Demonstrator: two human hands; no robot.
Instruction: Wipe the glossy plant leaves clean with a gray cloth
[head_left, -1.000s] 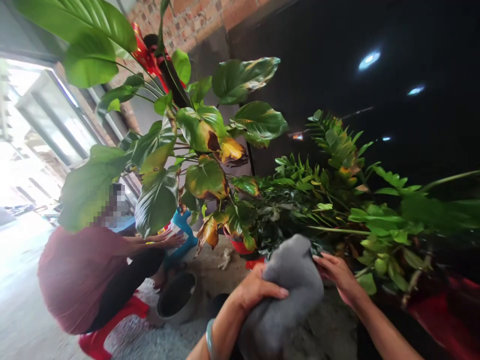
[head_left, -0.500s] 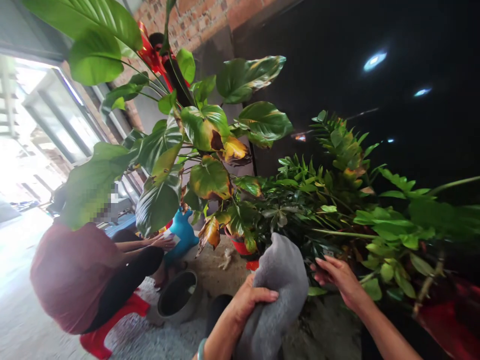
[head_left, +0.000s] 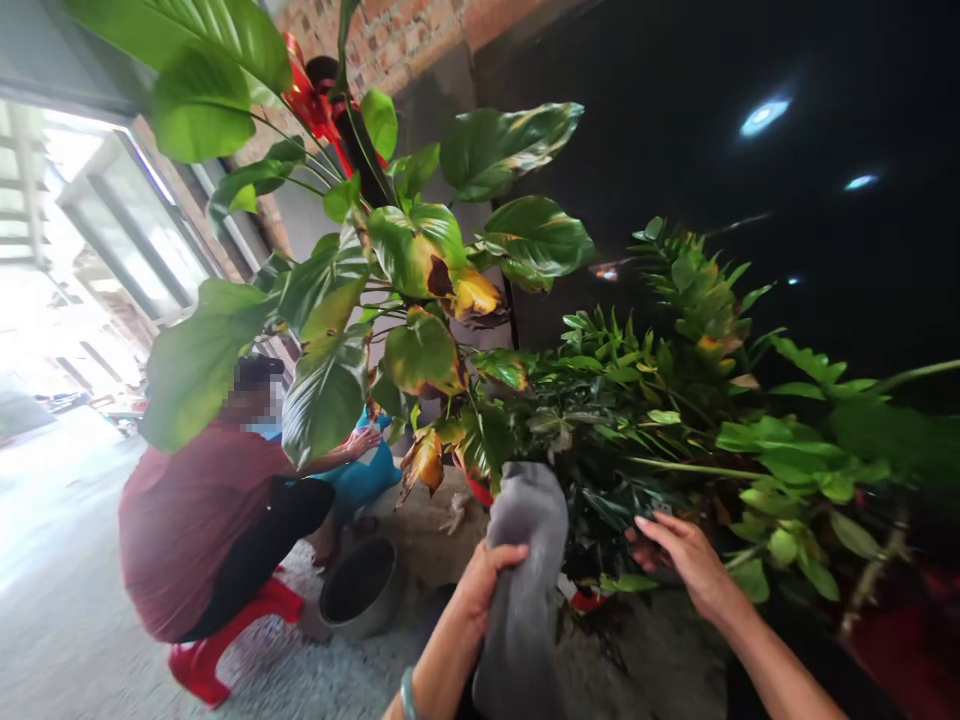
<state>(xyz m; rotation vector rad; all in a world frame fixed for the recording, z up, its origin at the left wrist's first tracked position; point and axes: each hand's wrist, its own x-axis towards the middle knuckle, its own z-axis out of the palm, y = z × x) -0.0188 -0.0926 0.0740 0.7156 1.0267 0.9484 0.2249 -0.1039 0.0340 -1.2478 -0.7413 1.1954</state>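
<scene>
My left hand (head_left: 484, 590) is closed around a soft grey cloth (head_left: 525, 570), thumb on its near face. The cloth stands up in a rounded hump above my fingers, and its lower end hangs out of the frame. A pale bracelet circles my left wrist. To the right, my right hand (head_left: 686, 565) is at the dark, narrow leaves (head_left: 622, 505) of a low plant. Its fingers are bent and loosely apart. Whether they touch a leaf cannot be made out, as the fingertips lie in shadow.
A tall plant with broad, partly browned leaves (head_left: 424, 350) rises ahead. On the left, a person (head_left: 202, 520) sits on a red stool (head_left: 202, 675), a hand on a blue object (head_left: 371, 475). A dark bucket (head_left: 360, 590) stands nearby. Leafy plants (head_left: 780, 440) crowd the right, before a glossy black wall (head_left: 675, 130).
My left hand has shifted the cloth left, and the cloth looks narrower. My right hand stays by the leaves. The seated person has leaned forward, reaching farther over the blue object.
</scene>
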